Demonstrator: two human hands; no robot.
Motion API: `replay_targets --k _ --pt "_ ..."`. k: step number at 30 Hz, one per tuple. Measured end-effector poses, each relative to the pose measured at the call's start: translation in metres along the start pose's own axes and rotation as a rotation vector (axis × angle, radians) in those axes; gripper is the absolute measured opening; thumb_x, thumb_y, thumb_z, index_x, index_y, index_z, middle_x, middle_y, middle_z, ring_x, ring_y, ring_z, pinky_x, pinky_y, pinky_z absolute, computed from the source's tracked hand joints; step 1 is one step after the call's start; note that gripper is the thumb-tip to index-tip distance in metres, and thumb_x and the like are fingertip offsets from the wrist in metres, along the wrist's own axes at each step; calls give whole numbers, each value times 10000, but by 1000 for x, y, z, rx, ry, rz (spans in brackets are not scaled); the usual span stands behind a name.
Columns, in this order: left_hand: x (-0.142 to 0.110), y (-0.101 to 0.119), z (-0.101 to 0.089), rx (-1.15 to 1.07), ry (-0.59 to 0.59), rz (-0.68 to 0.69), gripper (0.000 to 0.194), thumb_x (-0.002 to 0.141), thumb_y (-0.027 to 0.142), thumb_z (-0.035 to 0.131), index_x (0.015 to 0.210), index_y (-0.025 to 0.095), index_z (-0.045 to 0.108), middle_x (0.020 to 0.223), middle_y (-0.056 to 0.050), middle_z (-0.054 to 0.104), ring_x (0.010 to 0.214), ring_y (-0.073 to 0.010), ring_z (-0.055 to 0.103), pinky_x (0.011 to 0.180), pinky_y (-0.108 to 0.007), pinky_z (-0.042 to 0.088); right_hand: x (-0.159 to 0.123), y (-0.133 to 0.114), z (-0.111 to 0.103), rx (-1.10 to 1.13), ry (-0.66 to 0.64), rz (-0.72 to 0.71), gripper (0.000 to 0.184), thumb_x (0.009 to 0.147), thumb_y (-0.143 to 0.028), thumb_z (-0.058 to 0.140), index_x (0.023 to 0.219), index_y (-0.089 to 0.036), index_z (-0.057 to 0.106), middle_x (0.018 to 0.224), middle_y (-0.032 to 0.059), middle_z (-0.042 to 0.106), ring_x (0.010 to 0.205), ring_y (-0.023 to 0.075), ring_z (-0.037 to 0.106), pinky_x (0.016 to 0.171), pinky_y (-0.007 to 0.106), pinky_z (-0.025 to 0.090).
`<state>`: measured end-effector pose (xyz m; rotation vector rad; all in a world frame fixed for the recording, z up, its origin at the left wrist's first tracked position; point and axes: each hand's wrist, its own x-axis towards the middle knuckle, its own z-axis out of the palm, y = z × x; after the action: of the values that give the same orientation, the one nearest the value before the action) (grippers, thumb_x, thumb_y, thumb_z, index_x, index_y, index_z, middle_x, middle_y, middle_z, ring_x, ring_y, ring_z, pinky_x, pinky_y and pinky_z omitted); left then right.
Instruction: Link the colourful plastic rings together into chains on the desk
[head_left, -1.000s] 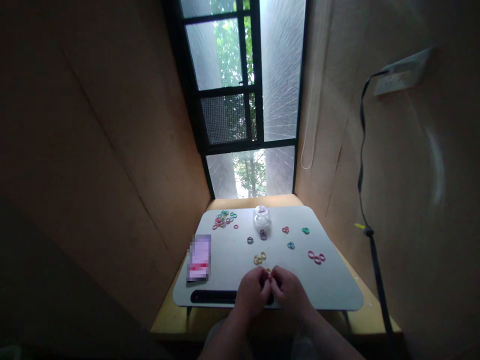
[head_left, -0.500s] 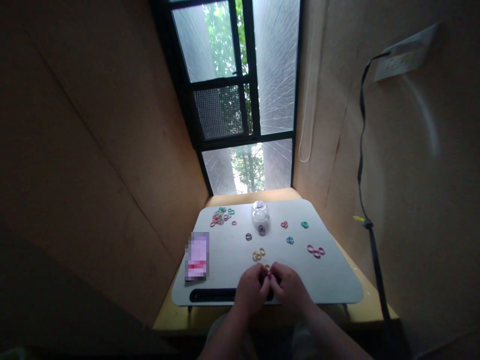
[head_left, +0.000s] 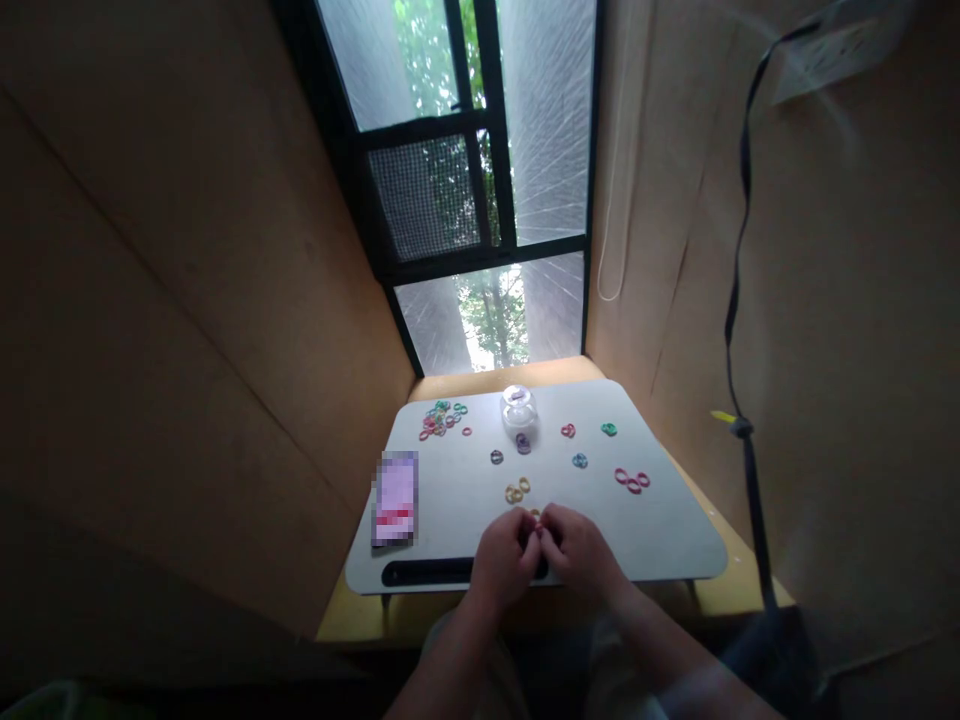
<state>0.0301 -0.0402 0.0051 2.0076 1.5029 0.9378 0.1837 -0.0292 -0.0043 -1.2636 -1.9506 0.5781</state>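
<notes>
Small reddish rubbery loop point(head_left: 538, 526), mostly hidden, pinched between fingertips of left hand point(head_left: 506, 555) and right hand point(head_left: 581, 545); thin yellow ring point(head_left: 535, 513) just beyond, towards twelve o'clock.

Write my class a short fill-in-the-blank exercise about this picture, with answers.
The multicoloured pile of rings lies to the ____ of the clear container.
The colour of the tabletop is ____.
The long strip partly hidden behind the left hand is ____ in colour.
Missing words: left; white; black.
</notes>
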Motion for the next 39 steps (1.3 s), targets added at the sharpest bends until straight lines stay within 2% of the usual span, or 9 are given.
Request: replay_targets --k 39 --pt "1 -5 1 -67 83 -29 60 809 210 561 760 185 586 726 -7 618 680 -149 551 650 -252 389 -3 0 4 -8 38 5 149 864 -269 489 737 -207 536 674 -4 615 622 147 531 595 246 362"
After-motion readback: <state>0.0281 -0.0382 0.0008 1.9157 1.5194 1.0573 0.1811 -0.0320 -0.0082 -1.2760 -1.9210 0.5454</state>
